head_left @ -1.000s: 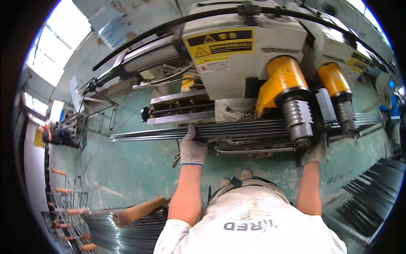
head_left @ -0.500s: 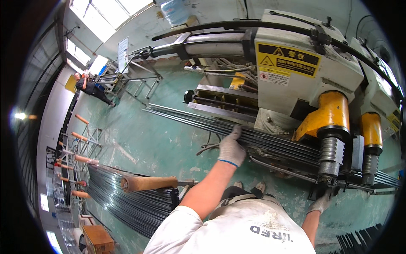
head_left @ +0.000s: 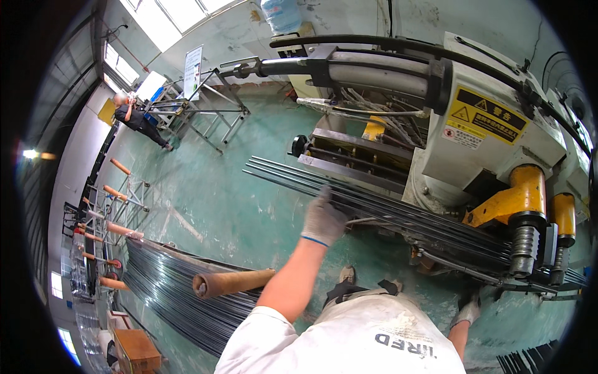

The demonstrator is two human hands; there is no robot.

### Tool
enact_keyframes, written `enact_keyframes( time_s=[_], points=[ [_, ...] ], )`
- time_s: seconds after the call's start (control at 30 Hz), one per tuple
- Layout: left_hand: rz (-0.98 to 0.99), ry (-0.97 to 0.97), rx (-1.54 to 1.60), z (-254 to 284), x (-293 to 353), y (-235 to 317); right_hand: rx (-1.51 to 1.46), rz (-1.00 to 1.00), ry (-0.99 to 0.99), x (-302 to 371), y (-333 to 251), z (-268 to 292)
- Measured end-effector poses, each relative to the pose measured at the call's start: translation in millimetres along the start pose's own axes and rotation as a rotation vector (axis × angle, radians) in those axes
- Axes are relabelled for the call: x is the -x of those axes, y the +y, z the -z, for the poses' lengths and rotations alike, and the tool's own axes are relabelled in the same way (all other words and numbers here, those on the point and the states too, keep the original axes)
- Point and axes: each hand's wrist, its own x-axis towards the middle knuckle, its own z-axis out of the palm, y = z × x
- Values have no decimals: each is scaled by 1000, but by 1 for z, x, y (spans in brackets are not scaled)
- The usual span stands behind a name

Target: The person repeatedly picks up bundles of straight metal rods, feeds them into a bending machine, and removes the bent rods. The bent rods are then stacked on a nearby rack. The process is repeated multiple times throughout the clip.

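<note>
Long, thin dark metal tubes [head_left: 398, 215] run as a bundle from the middle of the view to the bending machine [head_left: 498, 118] on the right. My left hand [head_left: 324, 219], in a white glove with a blue cuff edge, is closed around them near their far-left ends, thumb on top. Their right part passes by the machine's ribbed metal clamp post [head_left: 524, 249] under a yellow arm [head_left: 526, 193]. My right hand [head_left: 467, 311], also gloved, is low on the right, below the machine's front edge. Its fingers are dark and mostly hidden, so I cannot make out a hold.
A rack with a large stack of dark tubes [head_left: 180, 293] stands at my left, with a brown padded post [head_left: 233, 282]. More dark tube ends [head_left: 529, 358] show at the lower right. Another person [head_left: 140, 121] stands far left beside a metal frame [head_left: 218, 106]. A wooden box [head_left: 136, 351] sits lower left.
The view has shifted, so the machine appears farther right. My right hand has moved down, away from the machine's lower edge. My left hand keeps hold of the tubes, whose left ends are more spread.
</note>
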Motion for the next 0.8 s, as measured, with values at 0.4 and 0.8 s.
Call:
enact_keyframes(
  time_s=[0.4, 0.8],
  points=[
    [-368, 221, -112, 98, -46, 299, 35, -148, -5, 79, 105, -34],
    [-350, 69, -388, 81, -18, 276, 107, -91, 16, 96, 99, -74]
  ],
)
